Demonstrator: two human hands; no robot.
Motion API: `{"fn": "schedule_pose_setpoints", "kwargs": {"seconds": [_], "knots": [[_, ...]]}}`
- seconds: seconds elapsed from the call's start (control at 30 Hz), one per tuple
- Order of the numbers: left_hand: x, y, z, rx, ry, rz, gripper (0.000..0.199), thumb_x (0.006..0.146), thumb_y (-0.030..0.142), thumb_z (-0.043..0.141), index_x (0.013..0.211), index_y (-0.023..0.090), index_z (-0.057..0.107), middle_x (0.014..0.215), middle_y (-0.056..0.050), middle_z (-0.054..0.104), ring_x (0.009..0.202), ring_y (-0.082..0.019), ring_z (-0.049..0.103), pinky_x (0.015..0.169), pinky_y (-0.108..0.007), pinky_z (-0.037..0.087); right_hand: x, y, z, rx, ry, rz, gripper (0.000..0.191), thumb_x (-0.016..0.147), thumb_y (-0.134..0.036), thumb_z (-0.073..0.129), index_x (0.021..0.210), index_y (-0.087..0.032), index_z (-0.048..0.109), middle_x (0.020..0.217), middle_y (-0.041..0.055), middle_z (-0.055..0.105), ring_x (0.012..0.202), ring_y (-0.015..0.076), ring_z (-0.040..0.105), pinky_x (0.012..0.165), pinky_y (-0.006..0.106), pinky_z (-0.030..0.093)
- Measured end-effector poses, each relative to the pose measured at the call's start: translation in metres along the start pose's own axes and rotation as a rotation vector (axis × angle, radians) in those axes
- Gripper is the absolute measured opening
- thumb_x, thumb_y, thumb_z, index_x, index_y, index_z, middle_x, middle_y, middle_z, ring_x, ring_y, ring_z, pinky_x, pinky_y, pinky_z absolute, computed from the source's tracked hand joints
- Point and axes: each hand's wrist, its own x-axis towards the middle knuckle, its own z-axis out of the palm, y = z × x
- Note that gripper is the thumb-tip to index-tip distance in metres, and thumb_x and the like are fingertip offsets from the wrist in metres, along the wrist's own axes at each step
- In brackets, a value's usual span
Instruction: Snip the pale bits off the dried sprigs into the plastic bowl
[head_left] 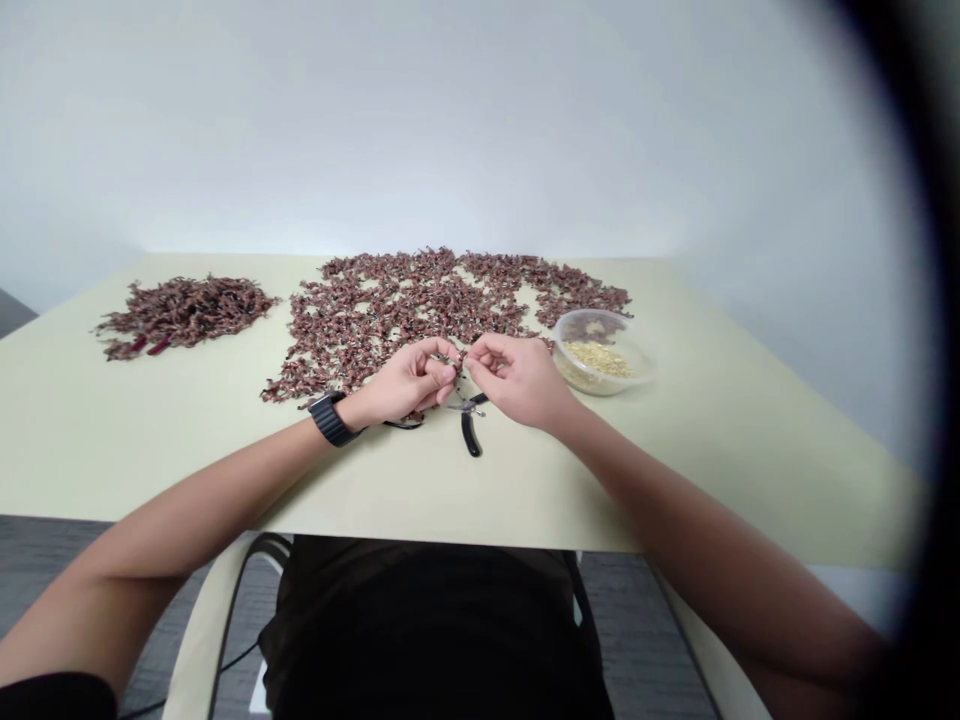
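Note:
My left hand and my right hand meet above the front edge of a wide spread of small reddish-brown pieces. Both are closed, thumb against fingers, pinching one small reddish-brown piece between them. Its details are too small to make out. Just below the fingertips lies a pair of pliers with black handles, partly covered by my right hand. A black wristband or watch is on my left wrist.
Right of my right hand stands a clear round plastic bowl with yellow bits inside. At the left of the pale table is a separate heap of reddish-brown pieces. A white wall rises behind.

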Motion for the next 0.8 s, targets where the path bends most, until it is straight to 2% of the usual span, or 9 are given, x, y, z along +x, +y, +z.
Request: {"fn": "schedule_pose_setpoints", "kwargs": {"seconds": [0.23, 0.37, 0.5, 0.6, 0.7, 0.8], "knots": [[-0.0007, 0.0001, 0.0014, 0.007, 0.007, -0.009, 0.038, 0.096, 0.048, 0.066, 0.113, 0.019, 0.049, 0.064, 0.004, 0.061, 0.039, -0.004, 0.035, 0.038, -0.016, 0.027, -0.0007, -0.0014, 0.001, -0.053, 0.037, -0.027, 0.011, 0.092, -0.024, 0.059, 0.084, -0.019, 0.066, 0.07, 0.0, 0.062, 0.059, 0.012, 0.049, 0.06, 0.028, 0.036], [-0.0016, -0.0006, 0.0037, -0.048, 0.012, -0.032, 0.038, 0.094, 0.047, 0.068, 0.112, 0.018, 0.05, 0.065, 0.004, 0.061, 0.04, -0.004, 0.035, 0.039, -0.016, 0.025, -0.001, 0.0, 0.0003, -0.174, 0.039, -0.164, 0.01, 0.091, -0.02, 0.057, 0.082, -0.019, 0.061, 0.066, -0.0008, 0.056, 0.06, 0.0128, 0.047, 0.062, 0.028, 0.035], [-0.0019, 0.001, 0.0065, -0.095, 0.008, -0.045, 0.039, 0.093, 0.047, 0.069, 0.112, 0.017, 0.052, 0.061, 0.006, 0.056, 0.041, -0.004, 0.034, 0.04, -0.016, 0.023, -0.0019, 0.0046, 0.001, -0.296, 0.018, -0.311, 0.015, 0.095, -0.017, 0.05, 0.081, -0.02, 0.055, 0.072, 0.0021, 0.056, 0.066, 0.0152, 0.048, 0.066, 0.03, 0.035], [-0.0021, 0.0014, 0.0067, -0.09, -0.007, -0.052, 0.039, 0.093, 0.047, 0.069, 0.111, 0.017, 0.052, 0.061, 0.005, 0.056, 0.041, -0.004, 0.033, 0.04, -0.016, 0.022, -0.0034, 0.0058, 0.0024, -0.338, 0.004, -0.367, 0.017, 0.097, -0.016, 0.046, 0.082, -0.019, 0.054, 0.076, 0.0038, 0.057, 0.07, 0.0161, 0.049, 0.068, 0.031, 0.035], [-0.0026, -0.0005, 0.0049, -0.053, -0.01, -0.05, 0.041, 0.092, 0.047, 0.07, 0.112, 0.018, 0.05, 0.062, 0.005, 0.058, 0.041, -0.004, 0.032, 0.039, -0.016, 0.022, -0.0041, 0.0035, 0.0048, -0.259, 0.027, -0.299, 0.015, 0.095, -0.017, 0.05, 0.082, -0.019, 0.056, 0.071, 0.0016, 0.055, 0.066, 0.0142, 0.048, 0.065, 0.03, 0.036], [-0.0029, -0.0032, 0.0026, 0.019, 0.002, -0.024, 0.043, 0.093, 0.048, 0.069, 0.116, 0.018, 0.048, 0.063, 0.005, 0.059, 0.04, -0.004, 0.033, 0.04, -0.015, 0.024, -0.003, 0.0004, 0.0084, -0.051, 0.053, -0.1, 0.012, 0.091, -0.021, 0.057, 0.079, -0.019, 0.058, 0.067, -0.0006, 0.056, 0.059, 0.0118, 0.048, 0.059, 0.028, 0.037]]}}
